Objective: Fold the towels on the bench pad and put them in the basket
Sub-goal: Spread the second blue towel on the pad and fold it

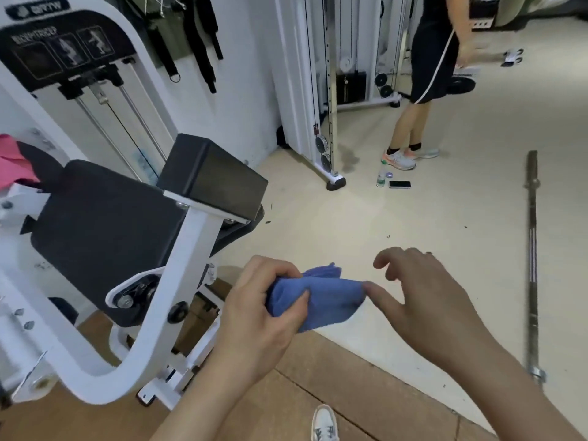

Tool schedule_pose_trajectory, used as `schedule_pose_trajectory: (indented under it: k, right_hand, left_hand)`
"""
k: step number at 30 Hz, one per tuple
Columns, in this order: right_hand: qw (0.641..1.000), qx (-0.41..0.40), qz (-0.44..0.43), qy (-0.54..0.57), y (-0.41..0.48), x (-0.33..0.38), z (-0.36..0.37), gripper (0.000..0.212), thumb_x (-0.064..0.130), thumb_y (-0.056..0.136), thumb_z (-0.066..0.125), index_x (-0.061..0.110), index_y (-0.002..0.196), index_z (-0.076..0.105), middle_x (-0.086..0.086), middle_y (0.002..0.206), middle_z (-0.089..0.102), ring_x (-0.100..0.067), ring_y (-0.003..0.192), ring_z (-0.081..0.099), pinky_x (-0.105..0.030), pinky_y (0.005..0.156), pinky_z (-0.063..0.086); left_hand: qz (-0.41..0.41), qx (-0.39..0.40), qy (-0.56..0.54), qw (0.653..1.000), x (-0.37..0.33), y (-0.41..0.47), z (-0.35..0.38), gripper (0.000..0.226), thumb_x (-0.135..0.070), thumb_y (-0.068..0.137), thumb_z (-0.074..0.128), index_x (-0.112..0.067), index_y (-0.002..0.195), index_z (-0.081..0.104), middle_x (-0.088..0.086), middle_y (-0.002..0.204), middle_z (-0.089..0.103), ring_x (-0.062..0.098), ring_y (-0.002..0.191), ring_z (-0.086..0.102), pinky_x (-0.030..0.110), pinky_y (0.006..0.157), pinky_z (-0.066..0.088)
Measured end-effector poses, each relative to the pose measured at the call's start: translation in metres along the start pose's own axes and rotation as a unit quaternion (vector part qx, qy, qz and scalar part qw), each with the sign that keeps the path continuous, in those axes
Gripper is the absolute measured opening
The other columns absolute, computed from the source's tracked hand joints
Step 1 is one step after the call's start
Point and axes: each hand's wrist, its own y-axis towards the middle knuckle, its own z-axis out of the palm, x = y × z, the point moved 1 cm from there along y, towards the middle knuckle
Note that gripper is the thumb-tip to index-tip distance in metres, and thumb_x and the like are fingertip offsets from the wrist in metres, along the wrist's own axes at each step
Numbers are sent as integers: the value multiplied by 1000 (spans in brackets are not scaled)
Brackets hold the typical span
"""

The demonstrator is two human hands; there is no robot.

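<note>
Head view, looking down across a gym floor.

Low in the centre, a blue towel point(331, 300), bunched into a thick fold, held in the air above the edge where the brown mat point(318, 393) meets pale floor. Clear of the bench pad point(105, 237), just to its right.

Left hand point(264, 313) clenched round the towel's left end, thumb pressed across the front, fingers wrapped behind. Right hand point(423, 300) released: fingers loosely bent and spread, thumb tip touching the towel's right edge, not closed on it.

To the left of the hands, a white frame point(191, 259) crossing in front of the black bench pad and hiding part of it. Above, a second black block pad point(216, 176) on a white post. At the far left edge, a pink cloth point(16, 167) lying on the machine, cut off by the picture's border.

Behind, on the white wall, black straps point(203, 43) hanging. Further right, a white cable machine point(318, 90) with pulleys.

Upper right, another person point(429, 58) standing in dark clothes and light trainers. Near those feet, a bottle point(381, 176) upright and a phone point(399, 184) flat on the floor, just beside each other.

Along the right side, a barbell point(532, 249) lying on the floor, well apart from the hands. At the bottom edge, a white shoe point(324, 423) on the mat.
</note>
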Motion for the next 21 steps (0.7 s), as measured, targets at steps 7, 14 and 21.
schedule_pose_trajectory:
  k: [7, 14, 21]
  right_hand:
    - [826, 218, 232, 466, 74, -19, 25, 52, 59, 92, 42, 15, 101, 69, -1, 82, 73, -17, 67, 69, -27, 64, 50]
    - [842, 150, 264, 446, 204, -59, 43, 31, 37, 83, 68, 10, 96, 58, -6, 78, 66, -17, 57, 64, -28, 52, 46]
    - [955, 69, 115, 263, 328, -68, 28, 22, 27, 78, 71, 29, 90, 53, 8, 88, 65, -18, 72, 66, -37, 56, 53]
  left_hand:
    - [251, -17, 219, 943, 10, 54, 95, 5, -9, 79, 64, -13, 79, 66, 7, 77, 56, 26, 67, 51, 35, 55, 43]
    - [266, 39, 228, 936, 51, 139, 149, 22, -3, 82, 59, -22, 88, 69, 1, 92, 63, 21, 79, 57, 27, 66, 32]
    - [54, 38, 22, 998, 85, 247, 145, 42, -8, 78, 62, -25, 116, 63, -14, 116, 56, 6, 107, 53, 21, 89, 46]
